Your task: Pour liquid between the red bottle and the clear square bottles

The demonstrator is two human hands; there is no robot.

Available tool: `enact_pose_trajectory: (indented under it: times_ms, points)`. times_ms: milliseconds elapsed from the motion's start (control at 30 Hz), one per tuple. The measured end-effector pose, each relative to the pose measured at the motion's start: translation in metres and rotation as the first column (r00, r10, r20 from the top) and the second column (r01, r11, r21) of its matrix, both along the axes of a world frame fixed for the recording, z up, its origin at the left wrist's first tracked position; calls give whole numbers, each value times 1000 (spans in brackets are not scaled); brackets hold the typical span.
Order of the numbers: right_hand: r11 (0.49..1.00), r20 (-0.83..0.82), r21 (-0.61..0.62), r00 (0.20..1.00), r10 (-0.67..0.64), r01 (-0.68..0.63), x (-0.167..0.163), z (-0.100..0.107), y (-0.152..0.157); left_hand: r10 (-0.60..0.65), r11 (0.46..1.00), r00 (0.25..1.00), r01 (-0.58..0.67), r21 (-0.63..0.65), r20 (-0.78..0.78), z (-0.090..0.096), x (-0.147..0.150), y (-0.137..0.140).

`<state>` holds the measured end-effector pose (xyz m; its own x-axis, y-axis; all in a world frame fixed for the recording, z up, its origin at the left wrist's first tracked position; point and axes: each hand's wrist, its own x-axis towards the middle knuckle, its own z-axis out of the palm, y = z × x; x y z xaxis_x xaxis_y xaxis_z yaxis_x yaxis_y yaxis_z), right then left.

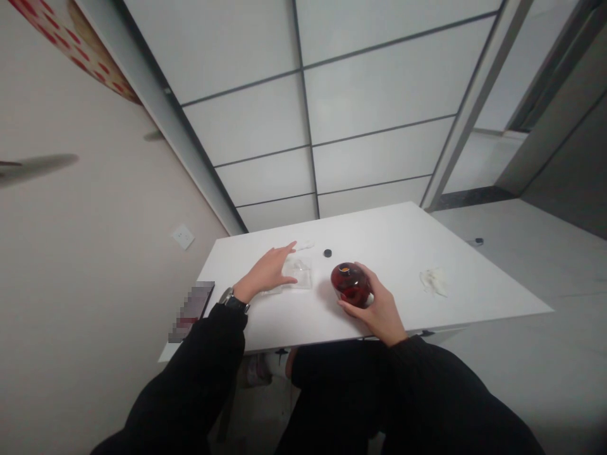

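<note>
My right hand [380, 309] is wrapped round a dark red, glossy bottle [349, 284] with a small uncapped mouth on top. The bottle is tilted slightly, and whether its base touches the table cannot be made out. Fingers apart, my left hand [271, 273] reaches over a clear, transparent container [300, 277] on the white table [379, 240]. It seems to hold nothing, and it hides part of the container. A small black cap [327, 253] lies behind and between the two hands.
Crumpled white tissue [433, 282] lies on the right of the table, and a thin whitish scrap [305, 245] behind the container. At the left edge is a dark flat object [192, 311], partly blurred out. A white panelled cabinet [265, 126] stands behind.
</note>
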<state>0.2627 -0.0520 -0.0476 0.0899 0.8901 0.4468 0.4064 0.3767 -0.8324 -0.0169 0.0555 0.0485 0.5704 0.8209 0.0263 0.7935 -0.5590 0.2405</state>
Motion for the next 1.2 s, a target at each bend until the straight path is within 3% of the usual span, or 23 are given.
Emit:
enact_pose_trajectory:
  times_ms: [100, 233, 367, 500, 667, 800, 1000, 1200]
  points:
    - [1000, 24, -4, 1000, -7, 7, 3, 0, 0, -7, 1000, 999, 7, -15, 34, -3, 12, -9]
    - [1000, 57, -5, 998, -18, 18, 5, -1, -2, 30, 999, 992, -27, -22, 126, -14, 18, -43]
    - [1000, 149, 20, 989, -14, 11, 6, 0, -6, 98, 995, 960, -88, -50, 263, -35, 20, -81]
    - [995, 327, 95, 945, -8, -24, 8, 6, -10, 205, 979, 883, -181, -96, 421, -60, 20, -102]
    - [980, 492, 190, 870, -37, -66, 11, 18, -8, 284, 959, 786, -244, -147, 549, -83, 20, -105]
    - [971, 625, 213, 779, -50, -109, 13, 30, -3, 291, 957, 749, -231, -176, 595, -92, 19, -104]
    - [951, 803, 218, 594, -46, -220, 17, 46, 4, 205, 978, 752, -183, -101, 627, -96, 18, -103]
    - [944, 877, 195, 478, -46, -268, 20, 61, 7, 96, 994, 752, -110, -20, 652, -93, 18, -101]
